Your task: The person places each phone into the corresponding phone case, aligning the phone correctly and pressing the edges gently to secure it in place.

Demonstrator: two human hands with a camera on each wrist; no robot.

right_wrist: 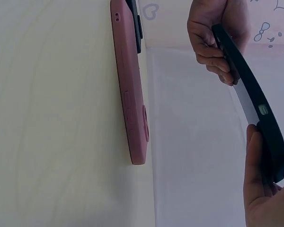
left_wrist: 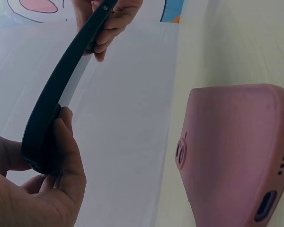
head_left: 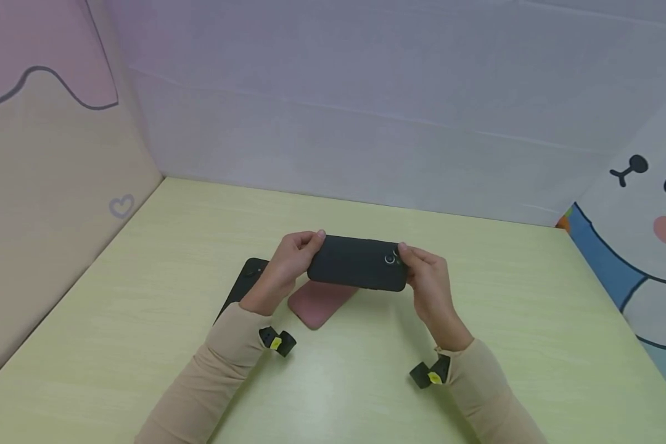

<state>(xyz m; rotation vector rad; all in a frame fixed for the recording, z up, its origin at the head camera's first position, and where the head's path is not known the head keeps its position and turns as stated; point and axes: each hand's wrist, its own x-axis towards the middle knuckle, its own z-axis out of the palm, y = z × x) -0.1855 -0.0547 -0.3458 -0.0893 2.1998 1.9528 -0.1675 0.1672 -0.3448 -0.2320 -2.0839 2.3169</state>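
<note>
A black phone case (head_left: 357, 263) with round camera openings is held sideways above the table, its back toward the head camera. My left hand (head_left: 296, 259) pinches one short end, thumb on the back and fingers behind. At the camera end, my right hand (head_left: 430, 277) grips it the same way. Its long edge looks bowed in both wrist views; whether a phone sits inside I cannot tell. Below it lies a pink phone case (left_wrist: 232, 142), back up, partly hidden in the head view. A second black phone case (head_left: 244, 285) lies beside it, partly covered by my left forearm.
The pale wooden table (head_left: 533, 296) has a purplish-white wall (head_left: 366, 123) behind it. Panels with cartoon drawings stand at the left (head_left: 50, 185) and right (head_left: 655, 277). A small black camera is strapped to each wrist.
</note>
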